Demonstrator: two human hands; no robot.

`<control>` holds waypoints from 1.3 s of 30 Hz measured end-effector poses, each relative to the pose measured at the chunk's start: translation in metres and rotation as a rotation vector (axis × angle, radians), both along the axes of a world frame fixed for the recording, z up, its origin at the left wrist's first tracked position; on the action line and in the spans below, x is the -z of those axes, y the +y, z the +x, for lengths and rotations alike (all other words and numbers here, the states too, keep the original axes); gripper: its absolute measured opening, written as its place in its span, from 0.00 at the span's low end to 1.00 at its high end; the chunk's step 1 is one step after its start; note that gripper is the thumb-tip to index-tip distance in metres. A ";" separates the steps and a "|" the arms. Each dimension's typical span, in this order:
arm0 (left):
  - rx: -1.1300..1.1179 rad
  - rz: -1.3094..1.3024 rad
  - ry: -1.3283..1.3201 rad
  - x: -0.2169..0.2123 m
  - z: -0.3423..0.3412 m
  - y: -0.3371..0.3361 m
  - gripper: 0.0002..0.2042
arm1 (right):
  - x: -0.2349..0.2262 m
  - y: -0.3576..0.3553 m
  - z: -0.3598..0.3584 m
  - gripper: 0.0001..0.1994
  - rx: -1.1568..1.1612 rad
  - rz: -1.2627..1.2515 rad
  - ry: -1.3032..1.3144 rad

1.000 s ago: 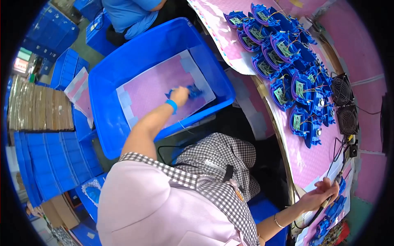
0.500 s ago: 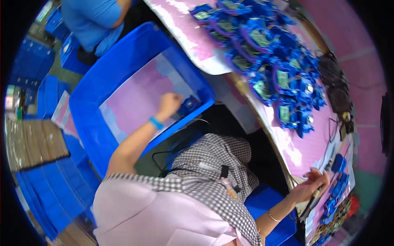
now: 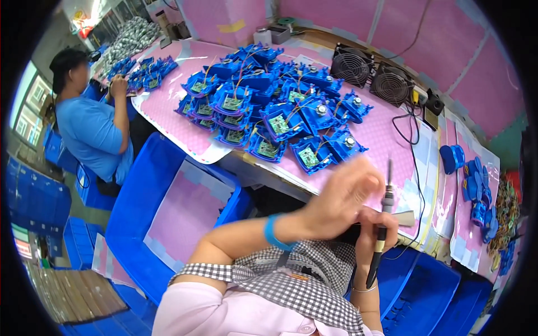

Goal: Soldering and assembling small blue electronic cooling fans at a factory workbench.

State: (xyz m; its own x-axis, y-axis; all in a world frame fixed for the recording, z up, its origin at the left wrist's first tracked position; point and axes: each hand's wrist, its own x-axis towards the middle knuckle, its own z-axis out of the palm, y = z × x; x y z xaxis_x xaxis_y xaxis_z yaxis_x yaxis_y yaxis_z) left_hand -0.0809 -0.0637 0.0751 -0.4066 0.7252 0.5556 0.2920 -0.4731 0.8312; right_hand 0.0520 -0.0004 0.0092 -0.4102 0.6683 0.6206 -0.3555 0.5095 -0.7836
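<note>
My right hand point(image 3: 367, 238) is closed around a soldering iron point(image 3: 388, 201) with a black and yellow handle. The iron is upright over the table's front edge, its thin tip pointing away from me. Just left of it, my left hand point(image 3: 347, 196), with a blue band at the wrist, is raised and smeared by motion, so its fingers do not show clearly. A pale, flat-ended piece point(image 3: 406, 218) sticks out to the right of my right hand; whether I hold it is not clear. Beyond my hands lie blue housings point(image 3: 309, 158) with green circuit boards and wires.
A pink-covered table point(image 3: 386, 137) carries stacked housings point(image 3: 230, 103) and two black fans point(image 3: 352, 66). A black cable point(image 3: 416, 179) runs down its right side. Blue parts point(image 3: 476, 193) and bundled wires point(image 3: 507, 213) lie far right. A large blue tub point(image 3: 126, 224) stands left. A co-worker point(image 3: 92, 131) sits beyond.
My left hand has come out of the blue tub and over beside my right hand. The soldering iron now stands upright in my right hand. The view has turned toward the table.
</note>
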 end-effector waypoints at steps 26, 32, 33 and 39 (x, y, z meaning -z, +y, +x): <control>-1.405 -0.909 0.657 0.098 -0.119 -0.335 0.10 | 0.002 0.070 0.020 0.05 0.277 -0.017 -0.094; -0.941 -1.312 0.625 0.368 -0.150 -0.392 0.04 | 0.001 0.064 0.000 0.05 0.245 -0.033 -0.201; -0.914 -1.313 0.634 0.390 -0.155 -0.371 0.04 | -0.001 0.062 -0.001 0.05 0.262 -0.049 -0.202; -0.722 -1.565 0.457 0.432 -0.148 -0.313 0.10 | -0.001 0.049 -0.017 0.05 0.230 -0.021 -0.199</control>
